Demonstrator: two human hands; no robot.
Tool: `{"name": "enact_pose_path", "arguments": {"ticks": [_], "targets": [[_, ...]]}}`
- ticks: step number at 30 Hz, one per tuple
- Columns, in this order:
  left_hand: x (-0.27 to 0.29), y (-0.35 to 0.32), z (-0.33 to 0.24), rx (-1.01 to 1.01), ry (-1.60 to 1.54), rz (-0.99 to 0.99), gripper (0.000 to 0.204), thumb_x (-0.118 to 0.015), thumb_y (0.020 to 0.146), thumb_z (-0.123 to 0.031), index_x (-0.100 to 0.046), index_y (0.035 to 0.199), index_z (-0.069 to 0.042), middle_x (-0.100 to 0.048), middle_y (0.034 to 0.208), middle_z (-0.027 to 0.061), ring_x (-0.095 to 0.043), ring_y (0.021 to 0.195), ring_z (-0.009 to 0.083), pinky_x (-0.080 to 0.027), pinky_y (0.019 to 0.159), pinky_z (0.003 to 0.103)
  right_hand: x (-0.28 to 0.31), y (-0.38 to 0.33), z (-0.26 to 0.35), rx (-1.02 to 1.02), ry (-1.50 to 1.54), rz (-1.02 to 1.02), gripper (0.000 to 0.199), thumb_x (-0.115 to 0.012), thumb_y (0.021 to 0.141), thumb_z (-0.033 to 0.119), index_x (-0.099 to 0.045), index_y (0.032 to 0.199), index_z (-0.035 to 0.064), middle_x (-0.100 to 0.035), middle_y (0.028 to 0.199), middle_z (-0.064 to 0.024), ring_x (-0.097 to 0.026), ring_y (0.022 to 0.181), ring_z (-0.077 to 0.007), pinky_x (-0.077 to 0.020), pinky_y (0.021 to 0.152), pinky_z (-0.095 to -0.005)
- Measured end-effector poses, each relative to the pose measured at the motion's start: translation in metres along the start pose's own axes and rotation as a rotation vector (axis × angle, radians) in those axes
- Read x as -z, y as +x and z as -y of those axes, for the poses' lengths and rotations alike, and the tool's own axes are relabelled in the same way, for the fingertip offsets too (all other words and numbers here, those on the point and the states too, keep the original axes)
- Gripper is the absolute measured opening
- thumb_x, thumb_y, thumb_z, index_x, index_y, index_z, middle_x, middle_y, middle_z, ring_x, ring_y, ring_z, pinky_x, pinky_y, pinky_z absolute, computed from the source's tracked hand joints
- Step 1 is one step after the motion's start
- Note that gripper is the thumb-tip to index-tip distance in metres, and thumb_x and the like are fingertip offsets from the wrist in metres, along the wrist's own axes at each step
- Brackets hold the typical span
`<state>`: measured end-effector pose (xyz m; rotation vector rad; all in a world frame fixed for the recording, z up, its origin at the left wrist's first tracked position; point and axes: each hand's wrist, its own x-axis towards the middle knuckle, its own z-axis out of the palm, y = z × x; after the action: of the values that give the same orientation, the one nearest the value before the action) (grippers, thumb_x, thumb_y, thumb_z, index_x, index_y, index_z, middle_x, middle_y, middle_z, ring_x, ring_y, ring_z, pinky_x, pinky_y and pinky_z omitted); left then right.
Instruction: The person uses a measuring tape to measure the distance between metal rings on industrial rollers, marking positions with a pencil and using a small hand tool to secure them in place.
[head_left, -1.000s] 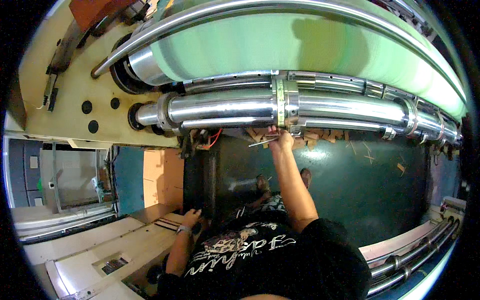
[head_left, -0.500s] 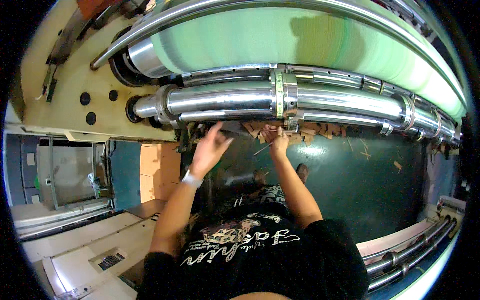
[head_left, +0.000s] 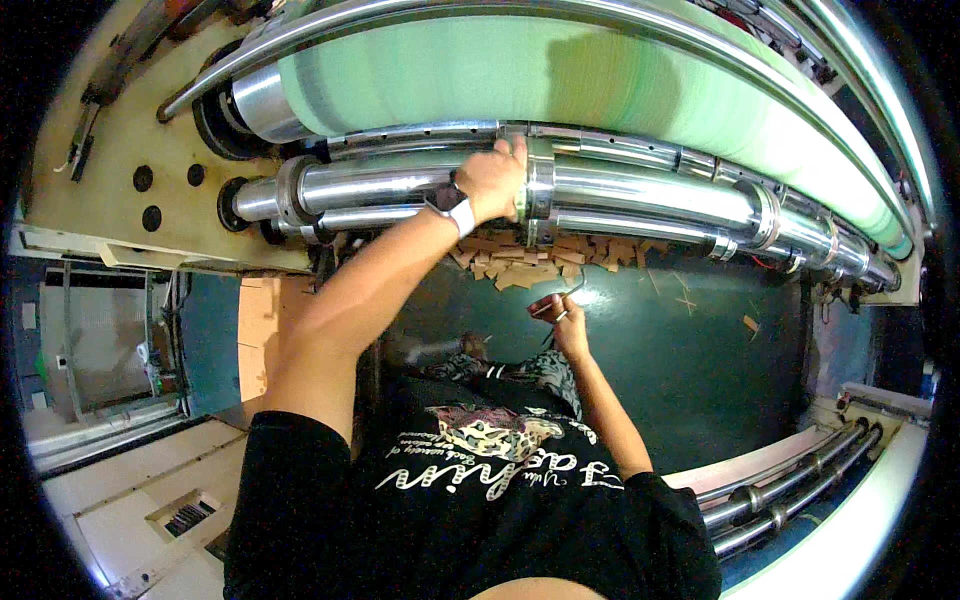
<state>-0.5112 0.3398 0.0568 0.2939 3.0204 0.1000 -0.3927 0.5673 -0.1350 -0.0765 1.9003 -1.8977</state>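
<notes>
My left hand, with a watch on its wrist, reaches over the polished steel shaft. Its fingers curl against the left side of a ring-shaped metal collar on that shaft; the fingertips are partly hidden. Lower and to the right, away from the rollers, my right hand is closed around a thin, bent metal rod that looks like a hex key. One end of it sticks up past the fingers. A ring shows on a finger of this hand.
A large green cylinder lies behind the shafts, beside a cream machine side frame at left. More collars sit along the shaft to the right. Cardboard scraps litter the dark green floor. Other rollers stand at lower right.
My left hand has moved up and right from below the shaft onto the collar. The right hand has drawn back from under the collar toward my body, still holding the rod. The view has shifted slightly.
</notes>
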Motion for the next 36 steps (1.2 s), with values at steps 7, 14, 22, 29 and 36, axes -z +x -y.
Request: {"name": "enact_pose_path", "arguments": {"ticks": [7,14,22,29,36], "targets": [[0.009,0.013,-0.016,0.009,-0.043,0.016,0.112,-0.084,0.042,-0.030,-0.021,0.127,0.006,-0.051,0.106,0.0267,-0.059,0.088,0.0348,-0.050,0.072,0.038,0.026,0.033,0.095,0.213,-0.005,0.001,0.027,-0.042,0.093,0.022,-0.055,0.085,-0.0009,-0.063,0.078,-0.0092,-0.059,0.070,-0.0138,-0.0465,0.066,-0.0264],[0.001,0.012,-0.015,0.035,-0.059,-0.024,0.116,-0.085,0.040,-0.033,-0.020,0.128,0.005,-0.047,0.111,0.0283,-0.057,0.092,0.0360,-0.049,0.076,0.039,0.060,0.020,0.105,0.308,-0.536,-0.078,0.025,-0.042,0.092,0.023,-0.052,0.084,0.0015,-0.052,0.066,-0.0017,-0.046,0.056,-0.0108,-0.0379,0.054,-0.0252],[0.029,0.034,-0.019,0.055,-0.050,0.231,0.104,-0.084,0.040,-0.039,-0.031,0.120,0.001,-0.050,0.115,0.0196,-0.051,0.105,0.0329,-0.042,0.087,0.039,0.076,0.012,0.129,0.368,-0.636,-0.088,0.022,-0.042,0.092,0.022,-0.050,0.086,0.0020,-0.047,0.065,-0.0049,-0.042,0.062,-0.0111,-0.0383,0.057,-0.0257],[0.018,0.026,-0.022,0.058,-0.043,0.085,0.102,-0.083,0.040,-0.037,-0.030,0.117,0.004,-0.052,0.108,0.0257,-0.054,0.098,0.0364,-0.046,0.081,0.041,0.077,0.024,0.161,0.536,-0.763,-0.010,0.020,-0.043,0.091,0.019,-0.053,0.088,0.0021,-0.053,0.070,-0.0133,-0.048,0.063,-0.0195,-0.0406,0.062,-0.0296],[0.012,0.016,-0.028,0.056,-0.026,0.013,0.113,-0.084,0.041,-0.033,-0.020,0.126,0.007,-0.049,0.107,0.0288,-0.055,0.094,0.0376,-0.048,0.077,0.040,0.073,0.051,0.184,0.556,-0.972,0.097,0.019,-0.046,0.088,0.022,-0.051,0.084,0.0036,-0.055,0.080,-0.0184,-0.053,0.079,-0.0392,-0.0419,0.064,-0.0423]]}}
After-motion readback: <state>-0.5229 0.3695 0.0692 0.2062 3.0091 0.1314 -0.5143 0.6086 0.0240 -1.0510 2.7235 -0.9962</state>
